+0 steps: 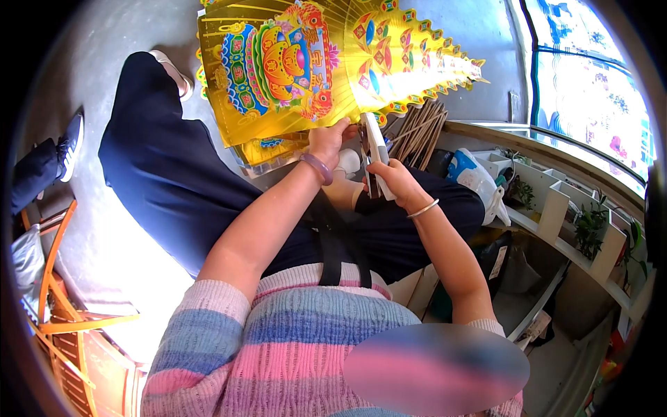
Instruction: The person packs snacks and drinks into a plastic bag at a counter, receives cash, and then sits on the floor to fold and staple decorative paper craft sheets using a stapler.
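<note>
the left hand's [326, 144] grip is closed on the lower edge of the gold paper [321, 64], fingers bent at the rim. the right hand [394, 179] is wrapped around a stapler [376, 149], white above and dark below, its far end at that same edge (whether it bites the sheet, i cannot tell).

the gold paper is held above the lap, broad at the left and tapering to a point at the right. red characters stand beside its printed bowl, and smaller ones sit in the round emblems on the blue band; they are turned sideways and too small to read surely. more gold sheet [272, 149] shows just under it.

a purple bangle [317, 169] circles the left wrist, a pale bracelet [423, 208] the right. beyond the stapler lies a bundle of sticks [422, 135]. farther right, a white bag [474, 178] with a blue print sits near the planter [554, 210].

at the far left, another person's dark shoe [71, 147] bears white stripes (no name legible), above an orange chair [61, 306].
</note>
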`<act>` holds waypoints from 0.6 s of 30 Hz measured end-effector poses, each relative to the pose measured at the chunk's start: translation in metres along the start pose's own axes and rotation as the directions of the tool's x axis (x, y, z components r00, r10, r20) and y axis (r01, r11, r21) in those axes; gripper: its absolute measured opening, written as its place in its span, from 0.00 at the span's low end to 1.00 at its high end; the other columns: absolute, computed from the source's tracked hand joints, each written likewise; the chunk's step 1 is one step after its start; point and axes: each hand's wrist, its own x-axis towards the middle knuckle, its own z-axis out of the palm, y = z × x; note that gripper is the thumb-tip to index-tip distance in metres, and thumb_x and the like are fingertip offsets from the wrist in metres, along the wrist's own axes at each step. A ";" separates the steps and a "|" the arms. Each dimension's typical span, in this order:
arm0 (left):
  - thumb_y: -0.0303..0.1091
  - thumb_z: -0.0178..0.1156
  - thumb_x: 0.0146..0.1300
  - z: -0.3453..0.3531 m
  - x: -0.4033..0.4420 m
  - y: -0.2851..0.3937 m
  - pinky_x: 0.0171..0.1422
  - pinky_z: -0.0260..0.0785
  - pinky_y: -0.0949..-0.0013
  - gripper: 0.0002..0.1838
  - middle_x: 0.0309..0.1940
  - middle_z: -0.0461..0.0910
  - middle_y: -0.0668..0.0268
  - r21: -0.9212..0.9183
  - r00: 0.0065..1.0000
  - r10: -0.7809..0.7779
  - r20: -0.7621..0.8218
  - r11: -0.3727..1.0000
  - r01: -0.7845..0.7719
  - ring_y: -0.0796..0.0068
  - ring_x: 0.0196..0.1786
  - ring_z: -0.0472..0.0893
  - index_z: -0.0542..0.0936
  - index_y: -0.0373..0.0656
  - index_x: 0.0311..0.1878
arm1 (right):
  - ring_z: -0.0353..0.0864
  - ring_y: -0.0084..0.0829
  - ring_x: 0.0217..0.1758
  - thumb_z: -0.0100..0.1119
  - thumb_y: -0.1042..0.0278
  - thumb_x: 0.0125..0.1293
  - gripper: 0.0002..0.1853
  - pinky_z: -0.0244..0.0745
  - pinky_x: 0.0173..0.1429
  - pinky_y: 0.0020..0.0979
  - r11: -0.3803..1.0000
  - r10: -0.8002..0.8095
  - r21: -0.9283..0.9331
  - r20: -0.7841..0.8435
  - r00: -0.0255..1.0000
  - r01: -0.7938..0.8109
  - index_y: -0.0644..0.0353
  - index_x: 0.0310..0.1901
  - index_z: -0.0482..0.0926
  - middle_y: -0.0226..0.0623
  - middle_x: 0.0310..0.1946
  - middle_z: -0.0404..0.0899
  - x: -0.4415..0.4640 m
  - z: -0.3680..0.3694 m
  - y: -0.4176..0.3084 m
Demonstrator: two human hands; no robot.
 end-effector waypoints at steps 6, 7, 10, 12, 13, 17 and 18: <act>0.26 0.58 0.58 -0.024 0.020 -0.028 0.41 0.75 0.71 0.14 0.37 0.79 0.64 0.199 0.976 0.210 0.051 0.956 -0.216 0.72 0.35 0.80 0.73 0.40 0.49 | 0.79 0.32 0.24 0.56 0.67 0.55 0.14 0.75 0.27 0.30 1.000 -0.015 -0.004 -0.023 1.000 0.015 0.73 0.34 0.74 0.41 0.23 0.77 0.006 -0.003 0.016; 0.27 0.58 0.58 -0.021 0.011 -0.027 0.44 0.74 0.70 0.14 0.38 0.79 0.64 -0.063 0.989 0.137 0.064 0.989 -0.133 0.72 0.36 0.79 0.73 0.41 0.49 | 0.78 0.30 0.23 0.58 0.65 0.53 0.13 0.74 0.26 0.30 0.977 -0.012 -0.210 -0.144 0.990 -0.019 0.70 0.30 0.76 0.40 0.23 0.77 -0.013 0.011 -0.003; 0.29 0.57 0.60 -0.028 0.013 -0.034 0.46 0.75 0.69 0.15 0.41 0.79 0.63 -0.141 0.988 -0.050 0.149 0.987 0.071 0.72 0.39 0.80 0.73 0.41 0.50 | 0.79 0.30 0.23 0.59 0.63 0.52 0.13 0.75 0.28 0.31 0.902 -0.072 -0.432 -0.146 0.987 0.002 0.68 0.30 0.78 0.39 0.21 0.79 0.013 -0.002 0.030; 0.27 0.57 0.59 -0.023 0.000 -0.025 0.39 0.76 0.73 0.14 0.38 0.79 0.63 -0.098 0.998 -0.018 0.059 0.995 0.024 0.72 0.35 0.81 0.74 0.38 0.48 | 0.80 0.31 0.21 0.57 0.62 0.53 0.14 0.75 0.27 0.32 0.969 -0.108 -0.230 -0.079 0.991 0.087 0.68 0.29 0.78 0.38 0.20 0.79 0.012 -0.004 0.039; 0.26 0.57 0.59 -0.029 -0.002 -0.026 0.38 0.76 0.74 0.11 0.36 0.79 0.64 -0.085 0.999 -0.042 0.025 0.995 0.044 0.72 0.34 0.81 0.74 0.38 0.46 | 0.79 0.31 0.20 0.57 0.63 0.53 0.14 0.75 0.26 0.32 0.979 -0.092 -0.184 -0.047 0.995 0.082 0.70 0.29 0.77 0.39 0.20 0.78 0.006 -0.001 0.036; 0.26 0.57 0.59 -0.022 -0.012 -0.019 0.32 0.76 0.76 0.09 0.32 0.79 0.64 -0.055 0.995 -0.070 -0.075 0.996 0.066 0.73 0.30 0.81 0.74 0.36 0.43 | 0.78 0.30 0.18 0.54 0.61 0.53 0.16 0.74 0.24 0.31 0.967 -0.131 -0.225 -0.053 0.990 0.116 0.71 0.25 0.77 0.40 0.18 0.77 -0.010 0.004 0.029; 0.26 0.56 0.59 -0.022 -0.013 -0.018 0.32 0.76 0.76 0.08 0.31 0.79 0.64 -0.057 0.994 -0.073 -0.077 0.996 0.069 0.73 0.30 0.81 0.74 0.36 0.42 | 0.78 0.30 0.17 0.54 0.61 0.53 0.16 0.74 0.25 0.30 0.957 -0.138 -0.266 -0.058 0.989 0.118 0.70 0.23 0.77 0.39 0.17 0.77 -0.007 0.005 0.031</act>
